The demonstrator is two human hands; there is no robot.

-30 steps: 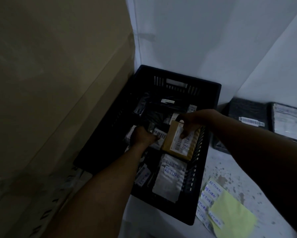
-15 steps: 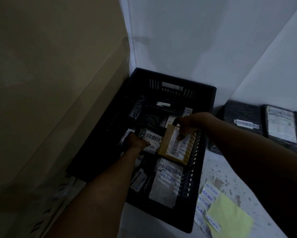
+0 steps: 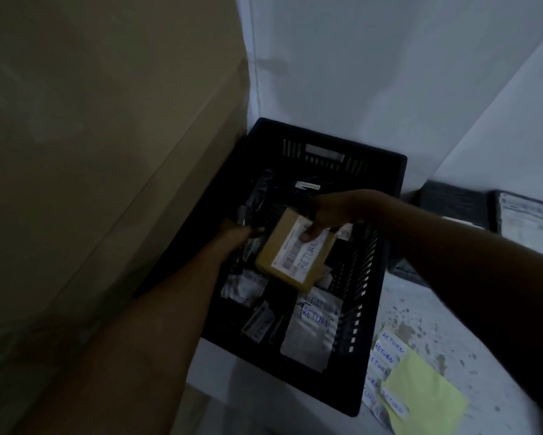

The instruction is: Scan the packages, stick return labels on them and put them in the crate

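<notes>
Two hands reach into the black crate (image 3: 386,277). The right hand (image 3: 329,211) has its fingers (image 3: 307,235) curled over the far edge of a brown box (image 3: 282,262), thumb pressing on its white label marked RETURN; the box hangs tilted over the middle of the crate, above the parcels lying there. The left hand (image 3: 235,233) is low at the crate's left side among dark bags; whether its fingers grasp anything cannot be told in the gloom. A silver pouch (image 3: 307,337) marked RETURN lies flat in the near right corner, touching the slotted wall. The crate's left rim sits close against a tall cardboard wall (image 3: 106,152); its far rim is near the white corner. Right of the crate, on the speckled tabletop (image 3: 420,309), lie return labels (image 3: 386,353) and a yellow sheet (image 3: 427,400), with dark packages (image 3: 521,224) further back.
</notes>
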